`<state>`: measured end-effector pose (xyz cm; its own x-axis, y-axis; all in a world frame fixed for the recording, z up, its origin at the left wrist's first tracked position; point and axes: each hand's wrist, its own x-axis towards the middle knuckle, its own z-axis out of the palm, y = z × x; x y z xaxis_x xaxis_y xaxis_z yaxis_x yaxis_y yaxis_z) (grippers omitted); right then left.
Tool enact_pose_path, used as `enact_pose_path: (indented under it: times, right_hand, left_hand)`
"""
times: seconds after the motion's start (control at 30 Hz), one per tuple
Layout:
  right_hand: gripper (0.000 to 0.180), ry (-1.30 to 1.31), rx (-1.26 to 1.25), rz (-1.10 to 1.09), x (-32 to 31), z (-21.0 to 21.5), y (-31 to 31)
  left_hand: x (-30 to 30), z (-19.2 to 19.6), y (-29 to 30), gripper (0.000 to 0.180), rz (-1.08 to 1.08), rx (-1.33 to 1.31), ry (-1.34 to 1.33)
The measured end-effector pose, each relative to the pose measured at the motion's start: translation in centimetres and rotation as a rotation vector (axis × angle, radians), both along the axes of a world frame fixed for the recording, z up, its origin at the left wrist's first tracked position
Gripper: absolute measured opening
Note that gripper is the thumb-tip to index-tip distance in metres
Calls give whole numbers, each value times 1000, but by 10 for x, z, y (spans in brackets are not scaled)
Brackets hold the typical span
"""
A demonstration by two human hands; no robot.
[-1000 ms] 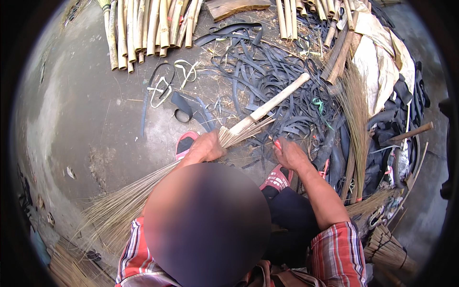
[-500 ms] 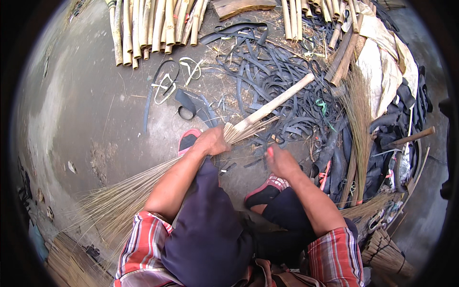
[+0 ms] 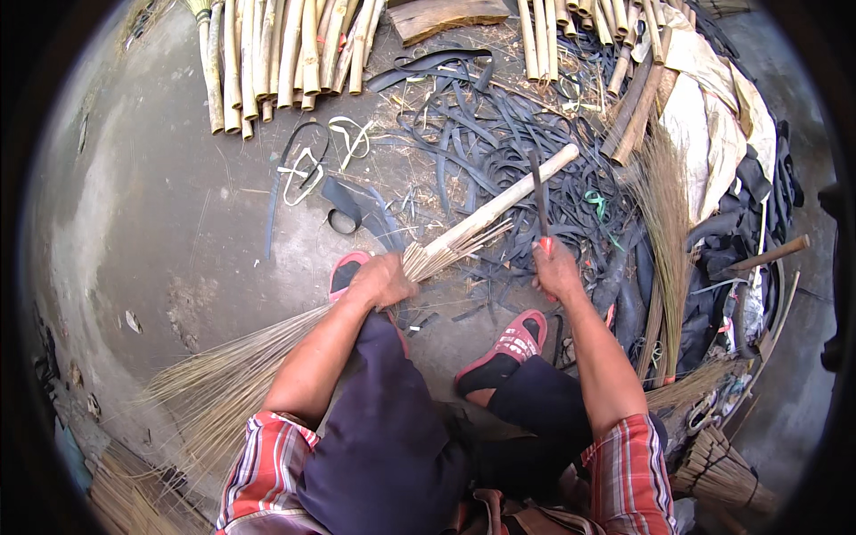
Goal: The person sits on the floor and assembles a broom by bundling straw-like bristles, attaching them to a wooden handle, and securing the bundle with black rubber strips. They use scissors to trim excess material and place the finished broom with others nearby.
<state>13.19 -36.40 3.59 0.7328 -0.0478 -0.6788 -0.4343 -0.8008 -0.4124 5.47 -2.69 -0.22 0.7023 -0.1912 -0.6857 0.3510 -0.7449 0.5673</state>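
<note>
My left hand (image 3: 383,281) is wrapped round a broom, at the place where its thin straw-coloured bristles (image 3: 227,357) meet a pale wooden handle (image 3: 508,198). The bristles fan out below my left forearm toward the lower left. Their cut ends splay round the handle just past my fist. To the right of them, my right hand (image 3: 556,270) is closed on a knife (image 3: 539,192), its dark narrow blade pointing up and red showing at its grip. The blade stands close to the broom handle's far end; I cannot tell if they touch.
Cut poles (image 3: 290,53) lie in a row at the back left, next to a wood block (image 3: 446,18). Tangled dark rubber strips (image 3: 508,129) cover the middle ground. Loose bristles (image 3: 669,196) and pale sacking (image 3: 704,134) lie right. Pink sandals (image 3: 513,343) are on my feet.
My right hand has moved up and to the right, and the knife blade now shows upright. My left hand and the broom have shifted slightly left and down.
</note>
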Motion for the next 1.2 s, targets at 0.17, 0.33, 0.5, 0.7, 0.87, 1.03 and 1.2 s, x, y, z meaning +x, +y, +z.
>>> enact_pose_path:
  times: [0.17, 0.33, 0.5, 0.7, 0.87, 1.03, 1.2]
  right_hand:
    - [40, 2, -135, 569, -36, 23, 25]
    - [40, -5, -65, 208, -49, 35, 53]
    - [40, 42, -78, 520, -70, 38, 70]
    - [42, -1, -36, 518, -78, 31, 76]
    - [41, -72, -107, 245, -38, 30, 50]
    - [40, -58, -196, 535, -30, 28, 31]
    - [40, -135, -157, 367, -44, 29, 37]
  left_hand:
    - [8, 3, -16, 63, 52, -1, -38]
    - [9, 1, -18, 63, 52, 27, -16]
    - [13, -11, -19, 67, 53, 29, -40]
    - [5, 7, -24, 70, 82, 132, -51]
    - [2, 20, -16, 65, 35, 233, -40]
    - [11, 6, -15, 62, -7, 113, -1]
    - [6, -4, -16, 62, 14, 61, -8]
